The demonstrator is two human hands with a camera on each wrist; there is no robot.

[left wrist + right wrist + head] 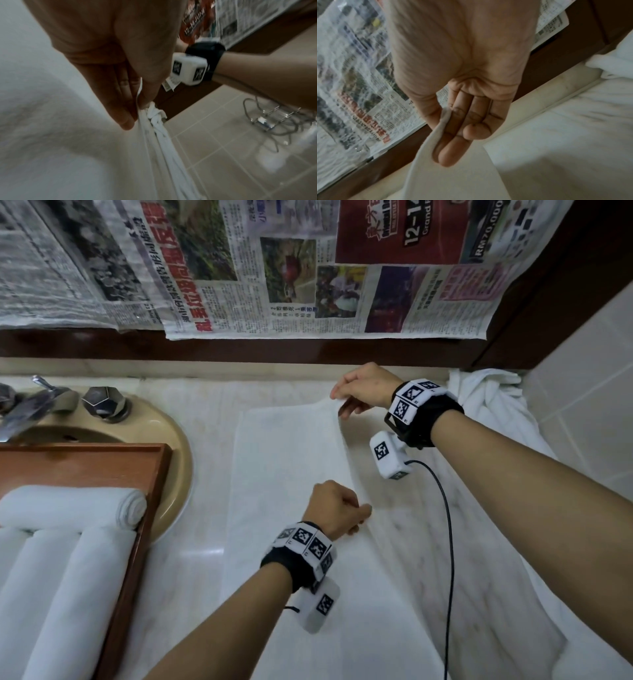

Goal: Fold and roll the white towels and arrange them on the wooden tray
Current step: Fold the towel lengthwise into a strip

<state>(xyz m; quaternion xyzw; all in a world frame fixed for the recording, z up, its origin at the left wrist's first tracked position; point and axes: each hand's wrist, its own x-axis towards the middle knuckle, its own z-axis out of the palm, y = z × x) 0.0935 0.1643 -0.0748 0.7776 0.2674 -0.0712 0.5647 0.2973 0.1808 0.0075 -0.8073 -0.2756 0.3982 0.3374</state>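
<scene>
Left hand (334,510): pinches the near part of the flat towel's (284,474) right edge, raised off the bench (428,542).
Right hand (363,388): pinches the far right corner of the same towel, lifted between thumb and fingers (453,135).
Flat towel: spread on the bench between and left of both hands.
Wooden tray (150,474): well left of the left hand, holding rolled towels (72,508).
Crumpled towel (486,398): just behind the right wrist.

A pale marble vanity counter (191,570) carries a white towel (284,474) spread flat at its centre, a crumpled towel heap (486,402) in the far right corner, and a wooden tray (137,508) of rolled towels (68,559) resting partly over the beige basin (171,440).
</scene>
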